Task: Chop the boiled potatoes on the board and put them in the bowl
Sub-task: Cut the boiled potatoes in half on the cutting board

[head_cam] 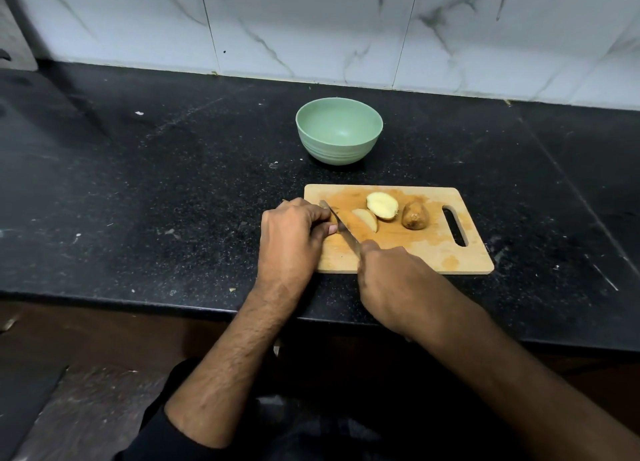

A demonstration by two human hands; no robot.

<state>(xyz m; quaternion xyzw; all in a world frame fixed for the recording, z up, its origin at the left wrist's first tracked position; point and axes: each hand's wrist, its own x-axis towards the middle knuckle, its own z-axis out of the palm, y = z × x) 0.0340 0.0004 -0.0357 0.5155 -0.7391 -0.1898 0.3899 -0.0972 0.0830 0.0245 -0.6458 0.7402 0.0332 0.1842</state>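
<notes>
Wooden cutting board (415, 252) sits on the counter with a potato wedge (366, 219), a cut-face-up half (382, 205) and a skin-on piece (415, 215) in a row. Empty green bowl (339, 135) sits just behind it.

Your black speckled countertop (173, 190) carries white crumbs (139, 113) toward its left side, and behind that countertop rises a white marble-veined tile wall (311, 27).
</notes>
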